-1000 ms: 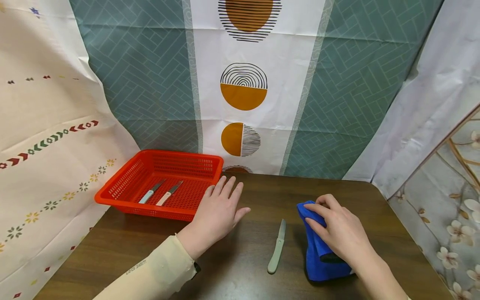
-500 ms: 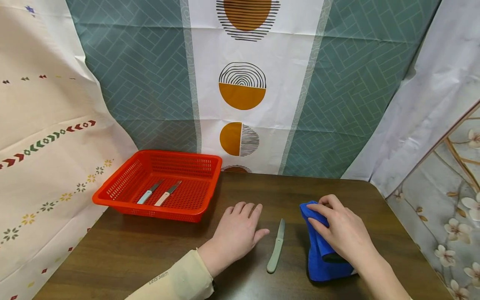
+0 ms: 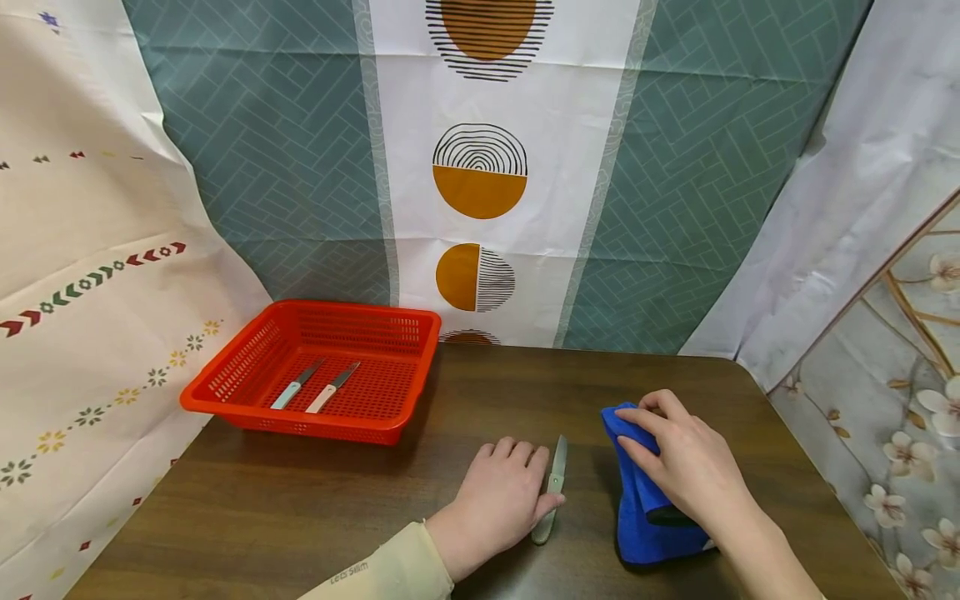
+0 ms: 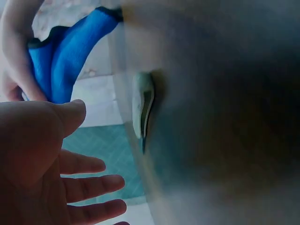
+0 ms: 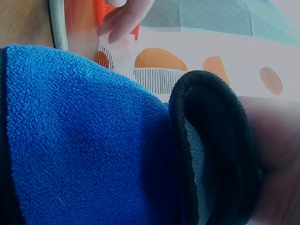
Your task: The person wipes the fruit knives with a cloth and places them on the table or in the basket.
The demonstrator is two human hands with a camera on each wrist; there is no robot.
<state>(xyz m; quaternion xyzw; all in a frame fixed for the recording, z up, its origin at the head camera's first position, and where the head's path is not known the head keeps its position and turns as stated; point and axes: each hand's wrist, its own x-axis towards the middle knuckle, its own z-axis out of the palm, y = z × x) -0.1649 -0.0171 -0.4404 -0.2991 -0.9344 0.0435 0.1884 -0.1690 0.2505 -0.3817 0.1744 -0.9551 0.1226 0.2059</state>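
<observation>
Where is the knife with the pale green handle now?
In the head view, the green knife lies on the brown wooden table, just right of centre, between the left hand, which partly hides it, and the blue towelling cloth.

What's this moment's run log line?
left hand: near green-handled knife; right hand: holding blue terry cloth; red plastic basket: two pale-handled knives

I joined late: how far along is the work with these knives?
Apparently done: the pale-blue knife and the pink knife lie in the red basket. In hand: the right hand grips the blue cloth; the left hand is open by the green knife, not gripping it. Probably left: getting the green knife into the basket, as it lies on the table.
</observation>
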